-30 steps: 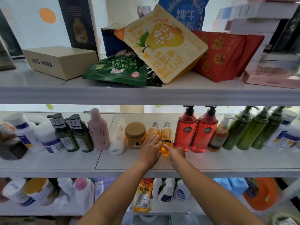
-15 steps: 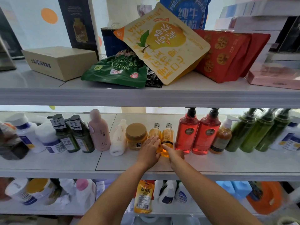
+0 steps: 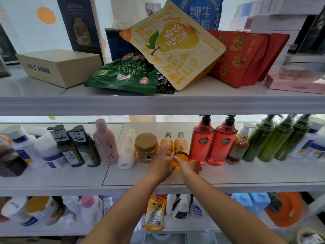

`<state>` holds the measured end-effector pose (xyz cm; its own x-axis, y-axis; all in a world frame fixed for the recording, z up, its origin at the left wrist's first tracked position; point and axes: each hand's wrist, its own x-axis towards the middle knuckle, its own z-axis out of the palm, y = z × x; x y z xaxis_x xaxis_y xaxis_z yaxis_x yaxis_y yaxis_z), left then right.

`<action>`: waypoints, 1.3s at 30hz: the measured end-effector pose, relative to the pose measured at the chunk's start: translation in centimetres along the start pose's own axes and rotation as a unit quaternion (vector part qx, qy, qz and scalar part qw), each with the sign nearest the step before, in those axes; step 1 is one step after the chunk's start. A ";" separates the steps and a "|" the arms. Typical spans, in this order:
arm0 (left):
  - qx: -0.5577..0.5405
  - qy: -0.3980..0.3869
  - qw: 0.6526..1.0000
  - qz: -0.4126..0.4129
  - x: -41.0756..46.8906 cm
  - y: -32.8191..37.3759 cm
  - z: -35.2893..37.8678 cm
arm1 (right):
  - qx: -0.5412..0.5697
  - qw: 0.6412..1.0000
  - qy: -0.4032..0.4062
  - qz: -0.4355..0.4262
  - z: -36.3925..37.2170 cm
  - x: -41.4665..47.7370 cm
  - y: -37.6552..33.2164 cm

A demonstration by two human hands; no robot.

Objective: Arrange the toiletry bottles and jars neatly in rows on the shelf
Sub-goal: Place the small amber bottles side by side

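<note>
Head: amber bottles (upright pair) touch left grip, right grip.

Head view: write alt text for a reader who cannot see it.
The left hand and right hand touch two small amber bottles in the middle shelf's row of toiletries, between a gold-lidded jar and two red pump bottles. Snack pouches crowd the shelf above.

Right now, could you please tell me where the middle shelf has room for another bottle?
The white middle shelf is bare along its front strip, before the three green pump bottles and before the tall pink bottle, and behind the gold-lidded jar. The row itself is packed, and the left hand and right hand crowd the two small amber bottles.
</note>
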<state>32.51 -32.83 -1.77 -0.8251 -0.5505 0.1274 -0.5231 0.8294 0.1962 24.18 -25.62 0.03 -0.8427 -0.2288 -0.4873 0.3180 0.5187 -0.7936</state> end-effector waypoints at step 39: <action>-0.303 -0.009 0.934 -0.188 4.9 1.9 -2.0 | 0.125 0.957 -0.252 -0.064 -3.0 3.5 2.9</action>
<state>27.86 -34.18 1.13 -0.6143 -0.7853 -0.0768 -0.5639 0.3688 0.7389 20.87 -22.43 -2.83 -0.5849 -0.6790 -0.4437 0.3727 0.2609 -0.8905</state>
